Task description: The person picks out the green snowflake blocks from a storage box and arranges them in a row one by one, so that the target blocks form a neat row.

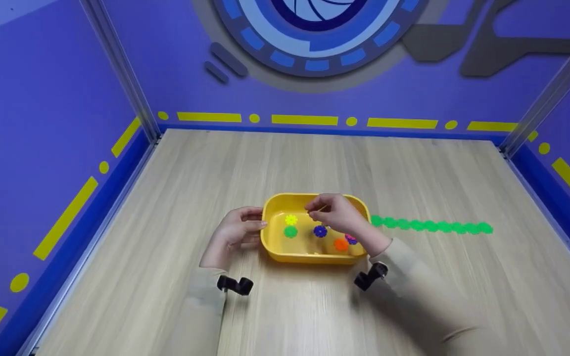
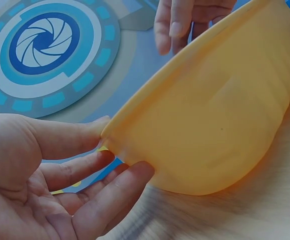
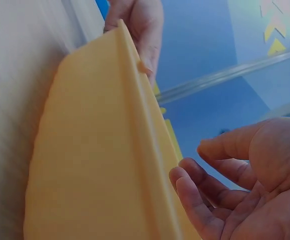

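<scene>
A yellow plastic basin (image 1: 295, 258) stands on the table with a few small flower-shaped pieces inside. Among them are a yellow piece (image 1: 291, 219), a green piece (image 1: 290, 231), a dark blue piece (image 1: 320, 231) and an orange piece (image 1: 341, 244). My left hand (image 1: 233, 230) grips the basin's left end, thumb at the rim and fingers against the outer wall. Over the basin's right half hovers my right hand (image 1: 337, 212), fingers loosely bent. In the right wrist view, thumb and fingertips of that right hand (image 3: 245, 185) are apart with nothing between them.
To the right of the basin, a row of green flower-shaped pieces (image 1: 431, 226) runs along the wooden table (image 1: 314, 306). Blue panels (image 1: 166, 64) with yellow marks border the table at the back and on both sides.
</scene>
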The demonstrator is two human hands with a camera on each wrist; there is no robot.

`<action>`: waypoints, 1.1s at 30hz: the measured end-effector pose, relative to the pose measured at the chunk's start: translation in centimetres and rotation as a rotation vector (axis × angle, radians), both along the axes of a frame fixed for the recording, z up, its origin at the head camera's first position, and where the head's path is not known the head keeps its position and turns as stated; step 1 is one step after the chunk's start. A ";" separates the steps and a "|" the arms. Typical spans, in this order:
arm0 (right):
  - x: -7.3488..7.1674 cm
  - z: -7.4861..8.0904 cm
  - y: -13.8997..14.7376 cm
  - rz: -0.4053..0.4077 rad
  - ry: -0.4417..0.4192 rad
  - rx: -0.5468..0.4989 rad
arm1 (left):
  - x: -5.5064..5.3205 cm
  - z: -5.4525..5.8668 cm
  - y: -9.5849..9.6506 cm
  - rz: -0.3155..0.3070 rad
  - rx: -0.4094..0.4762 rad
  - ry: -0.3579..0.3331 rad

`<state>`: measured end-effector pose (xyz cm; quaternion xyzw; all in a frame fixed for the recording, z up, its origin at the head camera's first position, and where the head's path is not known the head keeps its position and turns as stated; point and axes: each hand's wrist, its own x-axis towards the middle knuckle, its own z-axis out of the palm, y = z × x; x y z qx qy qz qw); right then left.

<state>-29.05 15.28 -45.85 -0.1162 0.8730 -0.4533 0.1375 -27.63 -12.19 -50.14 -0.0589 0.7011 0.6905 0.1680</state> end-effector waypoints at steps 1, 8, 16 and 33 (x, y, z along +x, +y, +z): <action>0.0 -0.1 -0.3 0.002 -0.002 0.008 | 0.0 0.0 0.0 -0.002 -0.001 0.000; -0.6 -1.0 -2.6 0.074 0.007 0.069 | 0.1 0.2 0.0 -0.001 -0.019 -0.011; -1.2 -2.1 -4.2 0.159 -0.009 0.138 | 0.1 0.2 0.1 -0.009 -0.010 -0.020; -1.2 -3.6 -5.4 0.343 0.125 0.295 | 0.0 0.0 -0.1 -0.017 -0.004 -0.005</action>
